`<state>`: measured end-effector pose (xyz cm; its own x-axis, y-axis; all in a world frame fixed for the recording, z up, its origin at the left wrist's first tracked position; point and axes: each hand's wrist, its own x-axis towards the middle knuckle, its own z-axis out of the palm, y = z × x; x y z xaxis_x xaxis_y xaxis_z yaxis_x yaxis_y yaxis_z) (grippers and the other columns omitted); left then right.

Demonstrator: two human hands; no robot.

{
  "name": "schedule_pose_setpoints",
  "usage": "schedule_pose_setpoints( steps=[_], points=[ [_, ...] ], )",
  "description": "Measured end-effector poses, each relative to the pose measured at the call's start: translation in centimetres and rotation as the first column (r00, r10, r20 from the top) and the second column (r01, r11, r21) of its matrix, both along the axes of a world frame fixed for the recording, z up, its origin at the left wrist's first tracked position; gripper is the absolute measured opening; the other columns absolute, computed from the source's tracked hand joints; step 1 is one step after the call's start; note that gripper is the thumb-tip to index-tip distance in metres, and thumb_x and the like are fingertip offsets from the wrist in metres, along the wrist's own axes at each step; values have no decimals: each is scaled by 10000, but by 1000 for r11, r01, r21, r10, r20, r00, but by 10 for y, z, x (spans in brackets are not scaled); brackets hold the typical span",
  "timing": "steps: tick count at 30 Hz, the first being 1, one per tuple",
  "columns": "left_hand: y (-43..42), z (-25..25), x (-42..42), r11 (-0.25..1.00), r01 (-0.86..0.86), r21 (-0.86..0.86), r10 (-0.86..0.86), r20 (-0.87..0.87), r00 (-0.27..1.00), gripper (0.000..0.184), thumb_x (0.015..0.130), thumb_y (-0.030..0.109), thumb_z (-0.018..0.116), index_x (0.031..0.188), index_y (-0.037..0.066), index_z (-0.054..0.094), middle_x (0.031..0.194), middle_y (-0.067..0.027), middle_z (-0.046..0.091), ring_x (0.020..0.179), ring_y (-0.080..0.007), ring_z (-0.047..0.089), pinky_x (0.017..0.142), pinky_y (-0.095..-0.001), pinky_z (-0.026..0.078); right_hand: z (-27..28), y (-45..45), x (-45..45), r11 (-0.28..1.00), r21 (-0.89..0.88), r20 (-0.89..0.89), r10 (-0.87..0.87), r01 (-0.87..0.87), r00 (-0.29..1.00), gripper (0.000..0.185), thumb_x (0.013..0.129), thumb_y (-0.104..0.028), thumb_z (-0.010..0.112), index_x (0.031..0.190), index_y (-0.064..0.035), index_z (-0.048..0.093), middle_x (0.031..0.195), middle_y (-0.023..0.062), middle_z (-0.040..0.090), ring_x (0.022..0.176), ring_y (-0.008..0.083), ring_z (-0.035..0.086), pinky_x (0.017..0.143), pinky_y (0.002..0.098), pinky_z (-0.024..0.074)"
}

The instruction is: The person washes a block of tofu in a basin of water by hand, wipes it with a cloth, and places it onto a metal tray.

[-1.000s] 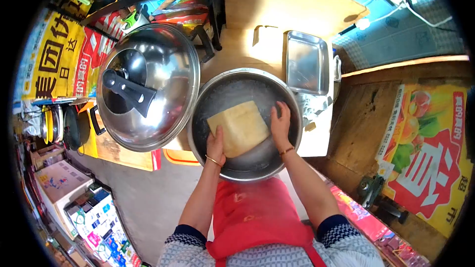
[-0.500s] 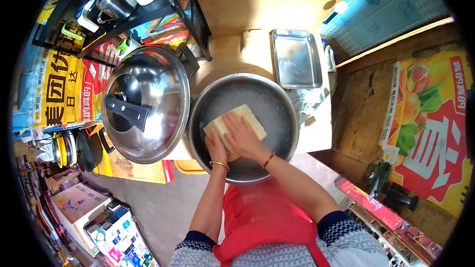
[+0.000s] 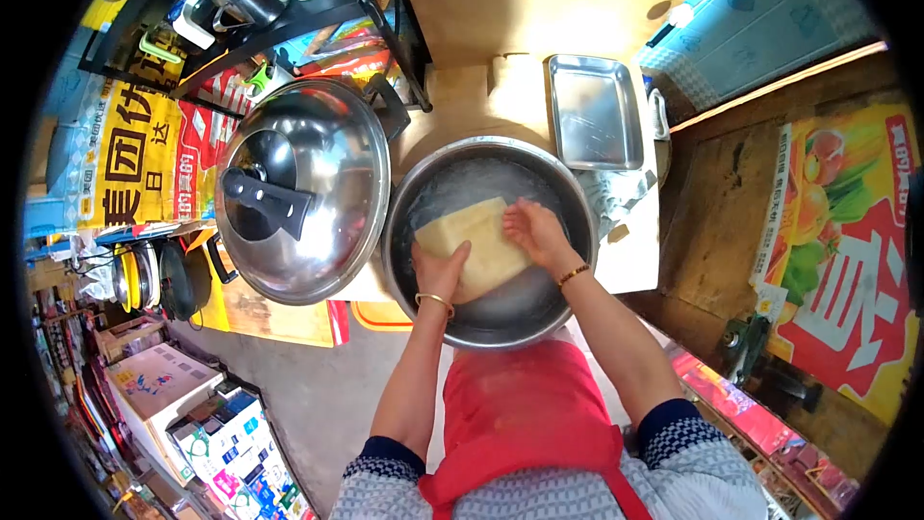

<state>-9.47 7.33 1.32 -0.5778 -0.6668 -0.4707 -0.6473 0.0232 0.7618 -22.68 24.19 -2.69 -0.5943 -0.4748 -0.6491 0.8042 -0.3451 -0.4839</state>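
A pale yellow square slab lies in a large round metal basin in front of me. My left hand is at the slab's lower left edge, thumb on top and apart from the fingers, which are partly hidden. At the slab's right edge is my right hand, its fingers curled together over the corner. Whether they pinch the slab is hard to see. What looks like liquid surrounds the slab in the basin.
A domed metal lid or pan with a black handle stands left of the basin. Behind right is a rectangular metal tray. A black shelf holds jugs at the back left. A wooden board leans behind.
My right hand has moved from flat on the slab to its right edge, and its fingers have curled. My left hand stays at the lower left edge.
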Motion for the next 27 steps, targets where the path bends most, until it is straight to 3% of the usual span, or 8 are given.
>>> schedule_pose_setpoints(
  steps=[1, 4, 7, 13, 16, 19, 25, 27],
  points=[
    [1, 4, -1, 1000, -2, 2, 2, 1, 1000, 989, 587, 380, 781, 1281, -115, 281, 1266, -286, 409, 1197, -379, 399, 996, -402, 345, 15, -4, 7, 969, 109, -410, 248, -223, 877, 274, 931, -213, 478, 984, 37, 575, 927, 153, 620, 820, 235, 615, 698, 297, 501],
    [2, 42, -20, 952, 164, -258, -149, 77, 986, 1009, 585, 425, 763, 1306, -82, 271, 1261, -282, 400, 1185, -393, 402, 981, -421, 361, 76, -16, 20, 923, -11, -145, 378, -384, 914, 263, 866, -194, 535, 1067, -27, 566, 1001, 131, 615, 858, 324, 601, 759, 394, 477],
    [8, 84, -34, 915, 222, -337, -117, 303, 946, 1033, 584, 476, 741, 1333, -43, 255, 1233, -274, 410, 1160, -394, 421, 965, -432, 375, 67, -8, 19, 651, 758, -627, 708, 43, 326, 315, 845, -188, 556, 1115, -26, 547, 1060, 152, 599, 912, 357, 587, 808, 394, 470],
    [8, 83, -37, 837, 361, -412, -191, 397, 897, 971, 659, 504, 691, 1346, -19, 249, 1178, -240, 457, 1129, -387, 446, 941, -435, 389, -24, 19, 38, 337, 673, -680, 631, 658, 372, 310, 843, -187, 555, 1094, -4, 557, 1017, 143, 606, 937, 317, 573, 849, 412, 443],
    [-2, 50, -17, 832, 351, -428, -273, 234, 933, 769, 795, 476, 590, 1317, -26, 331, 1186, -235, 488, 1135, -361, 463, 941, -398, 387, -9, 24, 38, 958, 281, -114, -22, 53, 993, 295, 870, -211, 520, 1065, 7, 565, 992, 142, 616, 917, 297, 587, 821, 392, 466],
    [3, 18, 1, 947, -62, 316, 132, -203, 970, 595, 933, 468, 381, 1276, -14, 445, 1276, -162, 487, 1170, -230, 472, 955, -299, 360, 45, 14, 36, 970, -118, 224, 236, -214, 946, 301, 897, -235, 486, 1036, 17, 573, 967, 140, 625, 898, 278, 602, 793, 371, 490],
    [1, 7, 9, 744, -67, 665, 264, -200, 944, 614, 914, 511, 398, 1328, 58, 406, 1274, -79, 477, 1157, -157, 459, 955, -292, 369, 134, -37, 59, 854, 63, -45, 519, -516, 854, 296, 920, -239, 467, 1047, 1, 583, 971, 141, 626, 896, 253, 603, 766, 336, 492],
    [4, 8, 14, 777, -18, 630, 260, -295, 920, 627, 926, 497, 376, 1349, 34, 358, 1323, -97, 425, 1200, -176, 417, 984, -286, 333, 133, -40, 65, 500, 816, -425, 859, -290, 286, 277, 919, -224, 472, 1077, -26, 586, 1017, 133, 613, 915, 234, 590, 777, 308, 466]
  ],
)
